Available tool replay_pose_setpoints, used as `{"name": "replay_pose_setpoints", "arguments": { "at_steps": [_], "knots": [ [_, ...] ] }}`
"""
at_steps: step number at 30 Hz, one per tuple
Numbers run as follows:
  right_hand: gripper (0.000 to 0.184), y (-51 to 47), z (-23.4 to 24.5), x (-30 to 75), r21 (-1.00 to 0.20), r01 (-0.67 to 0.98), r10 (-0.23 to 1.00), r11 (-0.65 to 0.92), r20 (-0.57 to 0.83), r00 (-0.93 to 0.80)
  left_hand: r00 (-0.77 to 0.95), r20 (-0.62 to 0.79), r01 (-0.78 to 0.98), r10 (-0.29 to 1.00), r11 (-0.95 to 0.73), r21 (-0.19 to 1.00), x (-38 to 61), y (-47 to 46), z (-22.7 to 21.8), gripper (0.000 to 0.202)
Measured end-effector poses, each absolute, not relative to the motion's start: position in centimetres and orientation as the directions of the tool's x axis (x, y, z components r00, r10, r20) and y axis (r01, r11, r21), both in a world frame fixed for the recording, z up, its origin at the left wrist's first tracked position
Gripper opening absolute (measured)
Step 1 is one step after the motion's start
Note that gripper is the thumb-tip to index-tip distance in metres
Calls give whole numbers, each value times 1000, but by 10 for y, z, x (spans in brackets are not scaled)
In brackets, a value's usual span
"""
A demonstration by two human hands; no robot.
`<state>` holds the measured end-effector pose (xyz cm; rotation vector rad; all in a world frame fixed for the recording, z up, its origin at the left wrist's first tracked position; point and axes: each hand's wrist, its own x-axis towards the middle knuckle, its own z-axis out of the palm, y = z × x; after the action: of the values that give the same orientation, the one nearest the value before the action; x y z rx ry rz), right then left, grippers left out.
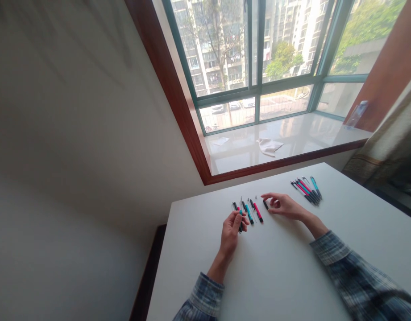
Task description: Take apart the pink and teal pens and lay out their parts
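Observation:
My left hand (231, 229) is closed around a teal and black pen barrel (240, 213), held upright, with a thin metallic piece sticking up from its top. Between the thumb and index finger of my right hand (285, 207) is a short black pen part (265, 204), close to the tabletop. Disassembled pen pieces lie between my hands: a teal barrel (249, 214), a pink barrel (258, 213), black parts and thin refills. A tiny piece (256, 197) lies just beyond them. The fingers of my left hand partly cover some pieces.
Several pink, teal and black pens (306, 191) lie grouped at the far right of the white table (275, 267). Behind the table, a windowsill (295, 133) holds a crumpled white cloth (269, 146) and a clear bottle (356, 115). A wall (91, 178) stands at left.

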<state>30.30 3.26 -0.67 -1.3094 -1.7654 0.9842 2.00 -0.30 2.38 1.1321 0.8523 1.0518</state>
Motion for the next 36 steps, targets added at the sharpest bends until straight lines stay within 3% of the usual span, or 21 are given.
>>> {"name": "replay_pose_setpoints", "arguments": {
  "at_steps": [9, 36],
  "knots": [
    [81, 56, -10, 295, -840, 460, 953, 288, 206, -221, 286, -23, -213, 958, 87, 973, 18, -1, 23, 43],
    [77, 53, -12, 291, -847, 457, 960, 271, 202, -195, 288, -26, -180, 957, 81, 980, 24, -1, 21, 42]
  ]
}}
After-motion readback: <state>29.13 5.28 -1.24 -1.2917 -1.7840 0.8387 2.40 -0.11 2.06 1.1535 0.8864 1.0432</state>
